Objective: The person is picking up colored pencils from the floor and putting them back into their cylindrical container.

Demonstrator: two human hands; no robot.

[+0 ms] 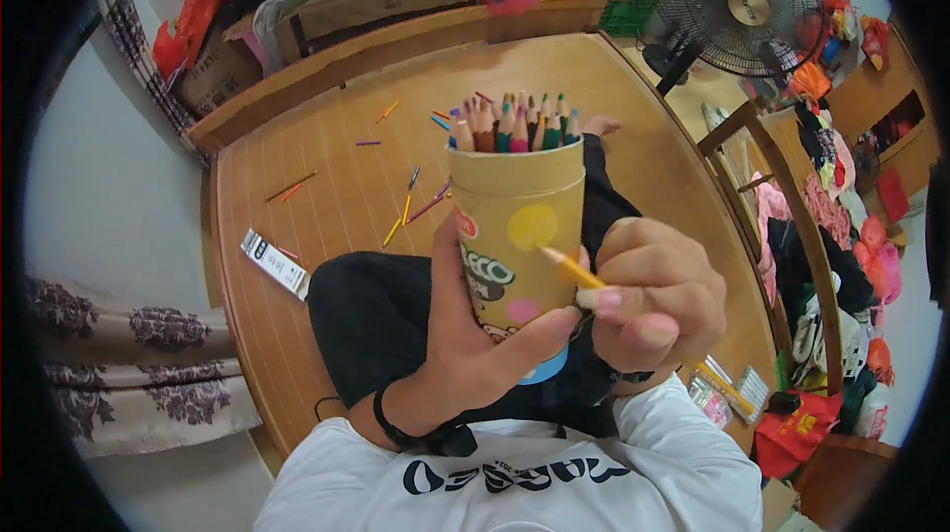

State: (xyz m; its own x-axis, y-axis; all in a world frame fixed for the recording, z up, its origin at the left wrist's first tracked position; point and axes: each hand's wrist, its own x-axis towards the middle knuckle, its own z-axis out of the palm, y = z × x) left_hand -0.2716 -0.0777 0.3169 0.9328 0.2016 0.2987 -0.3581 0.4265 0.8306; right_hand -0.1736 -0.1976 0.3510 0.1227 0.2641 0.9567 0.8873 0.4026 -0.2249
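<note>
A cardboard pencil tube stands nearly upright in front of my chest, with my left hand wrapped around its lower part. Sharpened coloured pencils fill it, tips up, above the rim. Printed dots and a cartoon picture decorate its side. Between the thumb and fingers of my right hand is a yellow coloured pencil. Its tip points at the yellow dot on the tube; whether it touches, I cannot tell. Part of a light blue round thing shows under my left hand.
Several loose pencils lie scattered on the wooden bed board, near a white printed box. At the right are a standing fan, a wooden chair, a red bag and packaged stationery.
</note>
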